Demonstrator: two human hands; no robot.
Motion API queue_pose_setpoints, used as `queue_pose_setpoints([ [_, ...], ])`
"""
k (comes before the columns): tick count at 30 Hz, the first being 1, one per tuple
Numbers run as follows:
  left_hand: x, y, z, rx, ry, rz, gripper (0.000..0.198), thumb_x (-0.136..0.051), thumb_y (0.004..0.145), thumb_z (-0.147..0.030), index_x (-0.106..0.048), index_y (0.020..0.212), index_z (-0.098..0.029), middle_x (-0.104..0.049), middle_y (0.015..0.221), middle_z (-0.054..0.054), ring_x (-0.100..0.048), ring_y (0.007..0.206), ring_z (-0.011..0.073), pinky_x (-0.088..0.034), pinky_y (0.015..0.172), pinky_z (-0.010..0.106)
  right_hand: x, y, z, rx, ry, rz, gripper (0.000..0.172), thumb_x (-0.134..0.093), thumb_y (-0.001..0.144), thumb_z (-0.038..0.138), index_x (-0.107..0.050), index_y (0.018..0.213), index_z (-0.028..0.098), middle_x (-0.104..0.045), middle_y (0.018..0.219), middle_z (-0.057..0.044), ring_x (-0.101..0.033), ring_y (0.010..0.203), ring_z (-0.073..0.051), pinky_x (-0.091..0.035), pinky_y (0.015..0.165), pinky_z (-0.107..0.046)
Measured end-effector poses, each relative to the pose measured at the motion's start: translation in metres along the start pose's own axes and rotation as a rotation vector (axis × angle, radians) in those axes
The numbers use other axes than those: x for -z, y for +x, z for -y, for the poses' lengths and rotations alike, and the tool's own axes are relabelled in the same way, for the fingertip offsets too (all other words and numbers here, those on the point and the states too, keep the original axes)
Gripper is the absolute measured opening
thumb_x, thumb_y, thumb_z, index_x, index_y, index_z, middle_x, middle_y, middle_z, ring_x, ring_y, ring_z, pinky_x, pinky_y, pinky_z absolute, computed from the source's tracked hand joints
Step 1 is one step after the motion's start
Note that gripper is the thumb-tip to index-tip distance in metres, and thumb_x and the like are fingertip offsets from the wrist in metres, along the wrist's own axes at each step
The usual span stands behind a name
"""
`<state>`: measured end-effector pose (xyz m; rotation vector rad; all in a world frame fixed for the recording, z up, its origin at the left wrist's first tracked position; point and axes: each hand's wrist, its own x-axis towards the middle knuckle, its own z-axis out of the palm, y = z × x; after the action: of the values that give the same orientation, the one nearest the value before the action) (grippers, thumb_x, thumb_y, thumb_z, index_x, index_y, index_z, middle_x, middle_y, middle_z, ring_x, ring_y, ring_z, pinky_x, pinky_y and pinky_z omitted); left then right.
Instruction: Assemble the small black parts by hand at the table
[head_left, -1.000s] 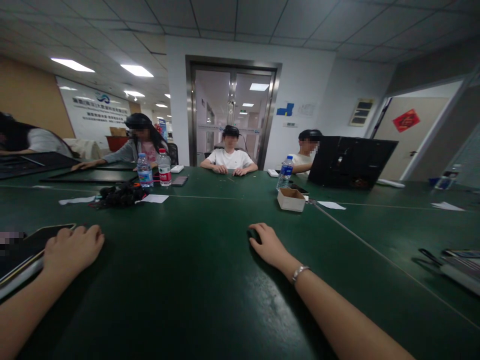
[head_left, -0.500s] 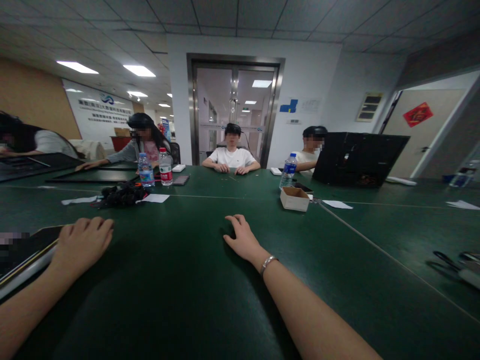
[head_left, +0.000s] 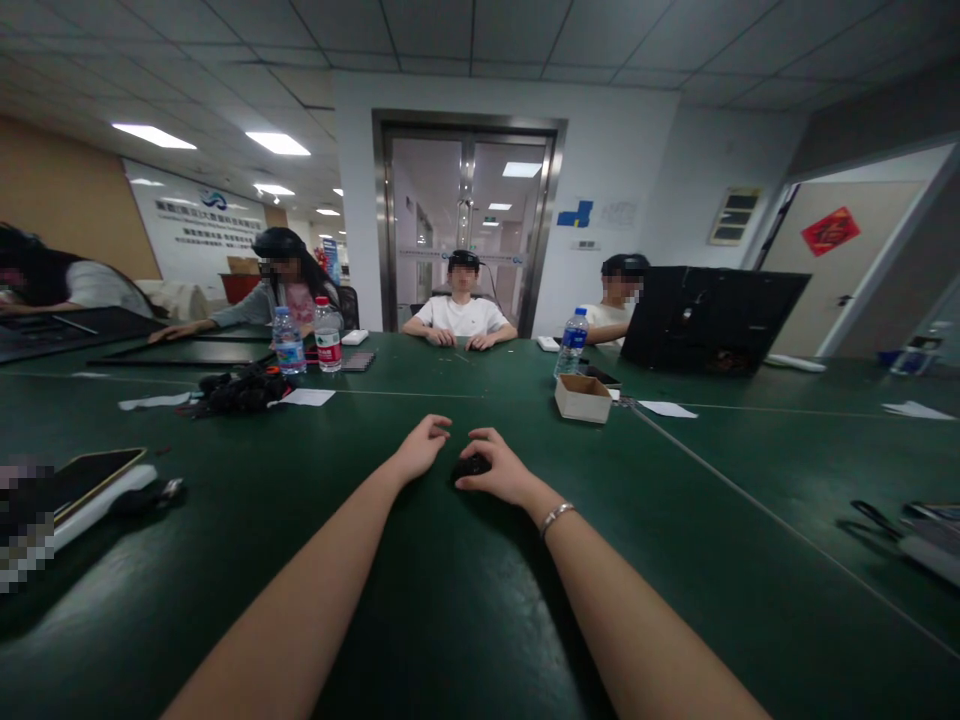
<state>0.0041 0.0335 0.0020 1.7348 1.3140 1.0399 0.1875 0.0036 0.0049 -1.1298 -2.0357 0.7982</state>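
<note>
Near the middle of the green table [head_left: 420, 620], my right hand [head_left: 501, 468] curls its fingers and thumb around a small black computer mouse [head_left: 472, 467]. The mouse is partly covered by the fingers and appears to rest on or just above the tabletop. Just to its left, my left hand [head_left: 421, 446] is empty, its fingers apart and slightly bent towards the mouse without touching it. A bracelet [head_left: 556, 520] circles my right wrist.
At the left lie a phone [head_left: 97, 470] and a black strap-like item [head_left: 146, 497]. Farther back are a tangled black bundle [head_left: 244, 390], two bottles [head_left: 327, 335] [head_left: 289, 342], a small open box [head_left: 583, 399] and a bottle [head_left: 571, 343]. Several people sit across the table.
My left hand has moved right, from beside the phone to the table's middle. My right hand, previously spread with nothing visible in it, now grips the mouse. The black strap-like item is uncovered.
</note>
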Motion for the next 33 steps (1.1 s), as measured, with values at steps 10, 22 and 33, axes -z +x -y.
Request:
queue_pose_setpoints([
  [10, -0.017, -0.004, 0.008, -0.15, -0.046, 0.239, 0.049, -0.066, 0.065, -0.019, -0.058, 0.113, -0.024, -0.066, 0.105, 0.005, -0.059, 0.101, 0.0197, -0.043, 0.093, 0.035, 0.003, 0.003, -0.003, -0.181, 0.83, -0.245, 0.035, -0.079, 0.053, 0.033, -0.059, 0.079, 0.019, -0.059, 0.081, 0.001, -0.059, 0.082, -0.014, -0.045, 0.082, -0.031],
  [22, -0.018, -0.01, -0.004, -0.169, -0.016, 0.038, 0.025, -0.061, 0.072, -0.038, -0.065, 0.088, -0.02, -0.066, 0.088, 0.004, -0.06, 0.078, 0.0171, -0.047, 0.076, 0.03, 0.001, 0.004, -0.005, -0.206, 0.783, -0.29, 0.038, -0.077, 0.057, 0.039, -0.063, 0.086, 0.017, -0.065, 0.076, -0.002, -0.061, 0.066, -0.013, -0.049, 0.059, -0.027],
  [33, -0.017, -0.01, -0.007, -0.116, -0.388, 0.138, 0.028, -0.073, 0.064, -0.029, -0.061, 0.084, -0.014, -0.068, 0.086, 0.007, -0.064, 0.082, 0.0169, -0.048, 0.086, 0.036, -0.002, 0.007, 0.0, -0.231, 0.385, -0.219, 0.03, -0.049, 0.08, 0.048, -0.055, 0.078, 0.018, -0.056, 0.058, 0.002, -0.044, 0.046, -0.009, -0.032, 0.043, -0.022],
])
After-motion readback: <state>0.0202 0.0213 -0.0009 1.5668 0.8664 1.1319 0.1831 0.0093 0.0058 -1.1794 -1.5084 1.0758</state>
